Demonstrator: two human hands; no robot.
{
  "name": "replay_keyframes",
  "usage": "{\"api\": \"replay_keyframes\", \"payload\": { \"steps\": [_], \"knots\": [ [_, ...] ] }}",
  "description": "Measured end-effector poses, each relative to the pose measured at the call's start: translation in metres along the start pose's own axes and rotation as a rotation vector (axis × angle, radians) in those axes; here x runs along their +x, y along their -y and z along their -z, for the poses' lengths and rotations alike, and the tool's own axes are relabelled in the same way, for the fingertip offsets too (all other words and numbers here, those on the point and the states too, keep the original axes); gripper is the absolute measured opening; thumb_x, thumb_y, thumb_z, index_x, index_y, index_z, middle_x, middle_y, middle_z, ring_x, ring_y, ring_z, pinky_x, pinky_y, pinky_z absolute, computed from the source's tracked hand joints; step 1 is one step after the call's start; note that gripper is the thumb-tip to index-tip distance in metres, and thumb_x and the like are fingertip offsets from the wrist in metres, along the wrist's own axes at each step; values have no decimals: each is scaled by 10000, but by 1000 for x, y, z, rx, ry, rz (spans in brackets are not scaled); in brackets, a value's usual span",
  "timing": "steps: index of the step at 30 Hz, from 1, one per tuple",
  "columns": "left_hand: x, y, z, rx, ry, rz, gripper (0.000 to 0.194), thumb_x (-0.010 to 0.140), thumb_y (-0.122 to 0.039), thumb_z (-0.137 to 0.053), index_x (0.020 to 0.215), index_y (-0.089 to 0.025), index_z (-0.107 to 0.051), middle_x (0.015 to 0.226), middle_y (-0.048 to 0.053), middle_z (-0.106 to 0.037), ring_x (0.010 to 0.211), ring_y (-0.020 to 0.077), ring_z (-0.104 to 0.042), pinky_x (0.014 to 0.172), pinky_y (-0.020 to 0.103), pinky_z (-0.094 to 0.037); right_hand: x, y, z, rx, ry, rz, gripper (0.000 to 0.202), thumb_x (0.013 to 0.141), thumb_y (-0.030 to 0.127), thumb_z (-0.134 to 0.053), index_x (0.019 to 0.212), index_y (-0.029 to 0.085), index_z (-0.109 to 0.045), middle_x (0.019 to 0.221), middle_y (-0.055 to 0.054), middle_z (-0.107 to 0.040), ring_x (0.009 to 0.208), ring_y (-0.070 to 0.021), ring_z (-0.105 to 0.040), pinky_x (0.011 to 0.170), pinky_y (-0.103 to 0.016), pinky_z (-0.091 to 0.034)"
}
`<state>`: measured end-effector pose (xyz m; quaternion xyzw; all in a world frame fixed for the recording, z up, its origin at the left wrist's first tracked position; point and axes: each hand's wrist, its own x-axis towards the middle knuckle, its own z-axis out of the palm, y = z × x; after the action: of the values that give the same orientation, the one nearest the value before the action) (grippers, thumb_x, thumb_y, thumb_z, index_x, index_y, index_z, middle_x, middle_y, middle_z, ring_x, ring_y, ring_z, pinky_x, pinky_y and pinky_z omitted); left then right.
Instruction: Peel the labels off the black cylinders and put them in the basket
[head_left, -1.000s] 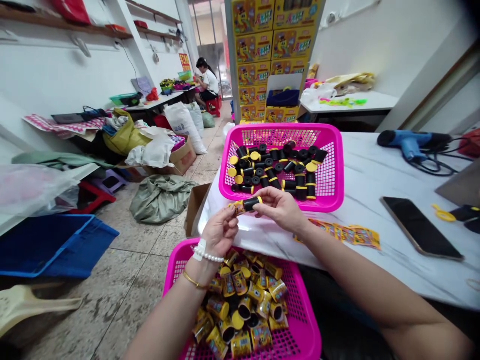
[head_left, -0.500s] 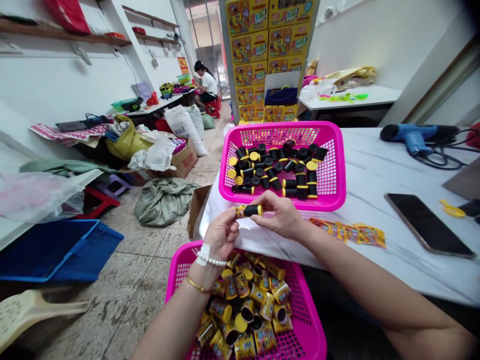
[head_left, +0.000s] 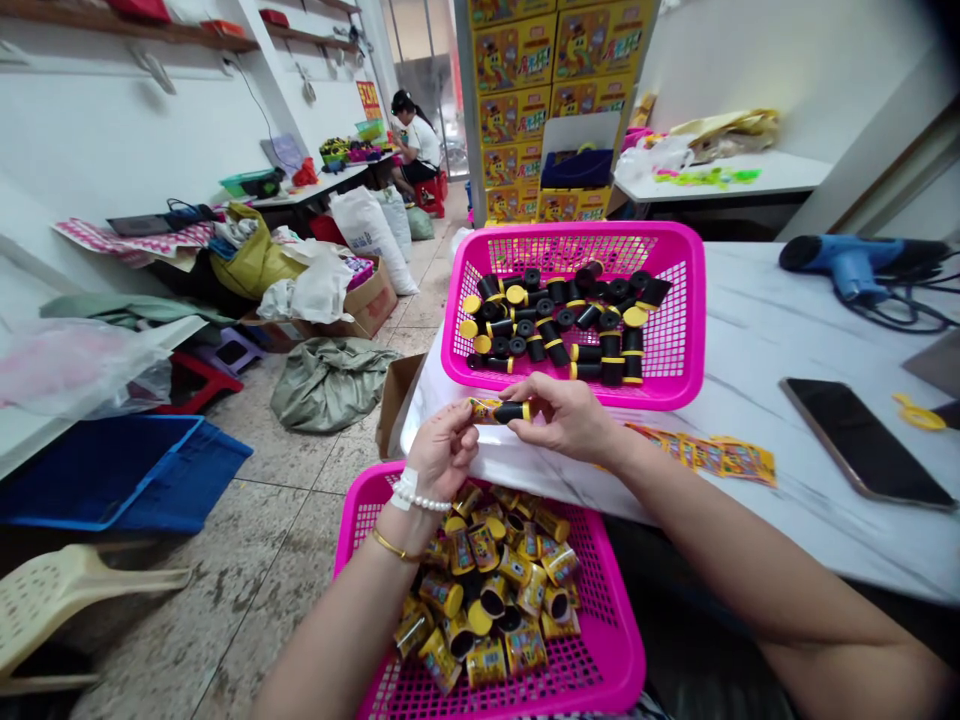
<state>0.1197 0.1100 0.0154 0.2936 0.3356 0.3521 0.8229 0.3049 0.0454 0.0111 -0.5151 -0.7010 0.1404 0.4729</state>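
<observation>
My left hand [head_left: 448, 447] pinches the end of a yellow printed sleeve [head_left: 484, 408] above the near table edge. The sleeve lies against a small black canister [head_left: 511, 411] with a yellow end, and seems partly over it. Fingers of my right hand [head_left: 566, 425] close around the canister's yellow end. Just beyond the hands, a pink basket [head_left: 574, 396] holds many black canisters with yellow ends. Below them, a second pink basket [head_left: 611, 640] contains canisters wrapped in yellow printed sleeves [head_left: 487, 660]. Flat printed sleeves [head_left: 720, 458] lie fanned beside my right forearm.
A phone [head_left: 862, 440] and a blue heat gun [head_left: 859, 265] with its cable lie on the right of the marble-patterned table [head_left: 750, 330]. Yellow cartons [head_left: 517, 110] are stacked behind. A blue crate [head_left: 120, 470] and plastic stool [head_left: 60, 600] stand left. Another person [head_left: 416, 145] sits far off.
The sleeve appears to reach further along the canister, covering more of its black side. Both hands keep their hold, and the view has shifted slightly.
</observation>
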Motion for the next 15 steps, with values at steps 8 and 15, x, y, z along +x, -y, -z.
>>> {"api": "replay_keyframes", "payload": {
  "steps": [8,15],
  "knots": [
    [-2,-3,2,9,30,86,145,800,-124,-689,805,-134,-544,575,-55,-547,330,4,-358,275,99,-195,-2,0,-3,178,-32,-34,205,776,187,-693,935,205,-564,1056,-60,-736,544,-77,-510,488,-220,-390],
    [-3,0,6,25,16,124,116,831,-124,-642,765,-130,-547,585,-28,-586,296,-6,-315,271,107,-189,-2,-2,-3,-3,33,111,193,813,188,-659,991,192,-585,1036,-69,-723,568,-83,-536,525,-226,-423]
  ]
}}
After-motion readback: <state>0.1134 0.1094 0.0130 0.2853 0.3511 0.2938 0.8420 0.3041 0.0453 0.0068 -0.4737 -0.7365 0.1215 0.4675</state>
